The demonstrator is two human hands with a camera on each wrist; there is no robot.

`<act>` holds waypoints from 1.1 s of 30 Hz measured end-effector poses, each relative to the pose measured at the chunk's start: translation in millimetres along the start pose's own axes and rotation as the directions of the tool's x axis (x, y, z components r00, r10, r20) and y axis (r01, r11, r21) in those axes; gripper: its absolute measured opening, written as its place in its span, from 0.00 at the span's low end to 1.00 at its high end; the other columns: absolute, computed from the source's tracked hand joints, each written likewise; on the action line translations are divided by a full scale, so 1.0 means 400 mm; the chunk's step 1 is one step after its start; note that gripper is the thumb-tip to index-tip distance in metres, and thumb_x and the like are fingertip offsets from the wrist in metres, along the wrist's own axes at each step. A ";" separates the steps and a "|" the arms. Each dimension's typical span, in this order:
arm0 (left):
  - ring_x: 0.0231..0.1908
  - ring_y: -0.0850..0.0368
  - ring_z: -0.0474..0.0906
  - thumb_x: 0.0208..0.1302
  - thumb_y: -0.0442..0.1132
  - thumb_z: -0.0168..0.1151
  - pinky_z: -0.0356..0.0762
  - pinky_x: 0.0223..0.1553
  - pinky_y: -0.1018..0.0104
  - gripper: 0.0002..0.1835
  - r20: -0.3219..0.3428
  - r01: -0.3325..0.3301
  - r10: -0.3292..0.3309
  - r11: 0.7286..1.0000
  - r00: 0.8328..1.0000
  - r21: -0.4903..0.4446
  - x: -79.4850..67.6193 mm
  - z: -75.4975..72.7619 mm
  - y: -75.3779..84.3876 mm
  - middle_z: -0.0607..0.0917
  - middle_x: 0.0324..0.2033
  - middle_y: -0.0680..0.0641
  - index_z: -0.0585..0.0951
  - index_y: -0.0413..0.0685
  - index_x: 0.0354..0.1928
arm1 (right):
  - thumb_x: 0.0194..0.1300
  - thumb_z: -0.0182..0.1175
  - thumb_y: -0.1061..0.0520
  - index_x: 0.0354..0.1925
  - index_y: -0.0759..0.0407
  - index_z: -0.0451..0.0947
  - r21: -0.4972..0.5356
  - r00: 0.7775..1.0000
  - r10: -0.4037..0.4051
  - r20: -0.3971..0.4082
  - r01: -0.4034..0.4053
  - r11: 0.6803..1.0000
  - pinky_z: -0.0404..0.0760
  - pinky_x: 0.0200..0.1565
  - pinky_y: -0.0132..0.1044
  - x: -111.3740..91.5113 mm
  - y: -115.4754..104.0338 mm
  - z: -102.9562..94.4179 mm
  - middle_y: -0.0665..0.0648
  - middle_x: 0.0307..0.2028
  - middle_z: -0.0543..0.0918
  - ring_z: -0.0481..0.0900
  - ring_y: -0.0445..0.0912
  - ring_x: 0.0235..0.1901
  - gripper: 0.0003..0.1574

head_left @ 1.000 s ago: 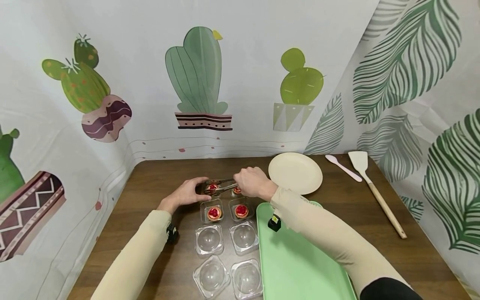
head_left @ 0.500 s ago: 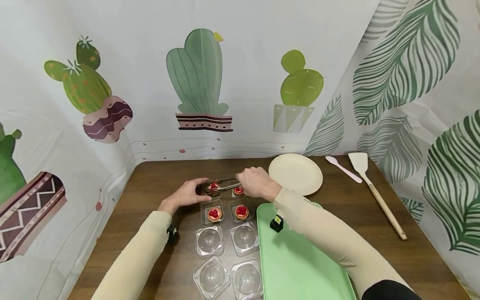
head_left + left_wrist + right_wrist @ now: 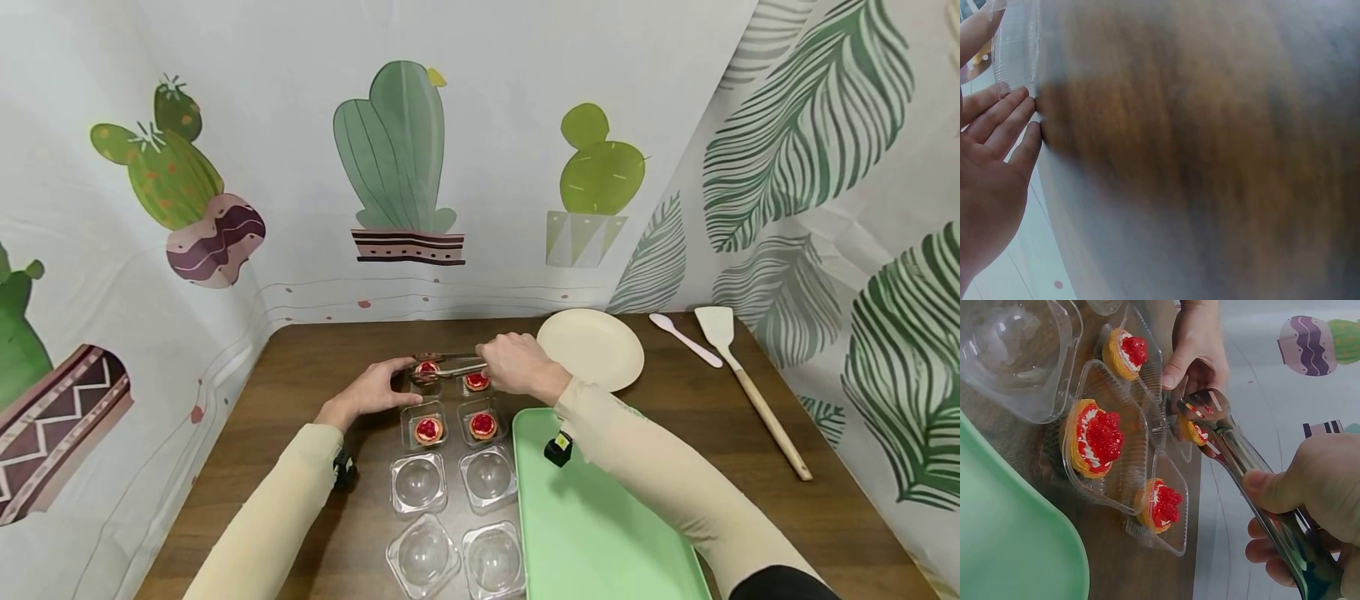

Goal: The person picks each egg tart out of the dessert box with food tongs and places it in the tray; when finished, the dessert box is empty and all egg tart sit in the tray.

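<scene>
My right hand [image 3: 512,364] grips metal tongs [image 3: 1250,469], whose heads are spread over the far-left clear plastic container. Inside that container sits a small red-topped tart [image 3: 426,372], partly hidden by the tongs in the right wrist view. My left hand [image 3: 372,388] holds this container [image 3: 1017,53] at its left side, thumb on the near side and fingers on the far side. Beside it stands another container with a tart [image 3: 476,381]. Two more tarts, a left one [image 3: 428,430] and a right one [image 3: 483,426], sit in containers one row nearer.
Several clear domed lids or containers, one of them a near-left piece [image 3: 423,557], lie nearer on the brown table [image 3: 292,367]. A green tray [image 3: 600,533] lies to their right. Behind it are a cream plate [image 3: 590,350], a pink spoon [image 3: 686,340] and a wooden-handled spatula [image 3: 753,392].
My right hand has shifted slightly to the right with the tongs, whose heads have drawn back and up from the far-left tart. The left hand has stayed at the container.
</scene>
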State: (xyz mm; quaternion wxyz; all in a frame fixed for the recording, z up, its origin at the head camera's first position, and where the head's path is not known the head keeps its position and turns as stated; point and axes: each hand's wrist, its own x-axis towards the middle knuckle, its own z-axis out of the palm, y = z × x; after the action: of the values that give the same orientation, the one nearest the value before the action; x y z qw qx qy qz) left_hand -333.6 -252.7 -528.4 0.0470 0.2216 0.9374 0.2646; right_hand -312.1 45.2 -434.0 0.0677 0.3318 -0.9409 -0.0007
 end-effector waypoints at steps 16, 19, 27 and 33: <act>0.64 0.43 0.70 0.51 0.58 0.73 0.67 0.66 0.47 0.45 0.007 0.009 -0.009 1.000 1.000 -0.018 -0.005 -0.001 0.005 0.75 0.63 0.39 0.70 0.39 0.67 | 0.61 0.66 0.49 0.45 0.54 0.82 0.102 0.997 0.003 -0.074 0.005 0.995 0.78 0.22 0.43 -0.038 0.016 -0.020 0.54 0.30 0.87 0.83 0.53 0.27 0.15; 0.63 0.43 0.71 0.51 0.58 0.73 0.68 0.65 0.47 0.45 0.006 0.007 -0.007 1.000 1.000 -0.016 -0.004 -0.002 0.004 0.76 0.62 0.39 0.70 0.40 0.66 | 0.61 0.66 0.49 0.49 0.54 0.82 0.138 0.996 0.008 -0.091 0.004 0.990 0.78 0.21 0.42 -0.049 0.017 -0.029 0.55 0.33 0.88 0.84 0.52 0.27 0.19; 0.62 0.45 0.73 0.50 0.57 0.74 0.69 0.65 0.48 0.43 0.000 0.006 -0.006 0.999 1.000 -0.032 -0.002 -0.004 0.005 0.78 0.61 0.41 0.72 0.43 0.65 | 0.63 0.66 0.48 0.50 0.54 0.81 0.186 0.989 0.014 -0.144 0.013 0.982 0.76 0.20 0.40 -0.087 0.029 -0.045 0.53 0.32 0.88 0.82 0.47 0.24 0.19; 0.65 0.42 0.69 0.51 0.58 0.73 0.66 0.67 0.48 0.47 0.012 0.019 -0.019 0.999 1.000 -0.027 -0.004 -0.005 0.006 0.75 0.64 0.38 0.69 0.37 0.67 | 0.62 0.66 0.49 0.53 0.56 0.81 0.212 0.979 0.026 -0.201 0.017 0.977 0.82 0.29 0.47 -0.122 0.040 -0.053 0.55 0.40 0.88 0.84 0.49 0.29 0.23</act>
State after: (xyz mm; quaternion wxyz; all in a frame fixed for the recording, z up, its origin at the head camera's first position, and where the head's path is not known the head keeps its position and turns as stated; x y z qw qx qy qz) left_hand -331.7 -252.6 -525.4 0.0580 0.2136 0.9355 0.2753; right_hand -281.8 89.1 -418.3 0.1271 0.3334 -0.9245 0.1339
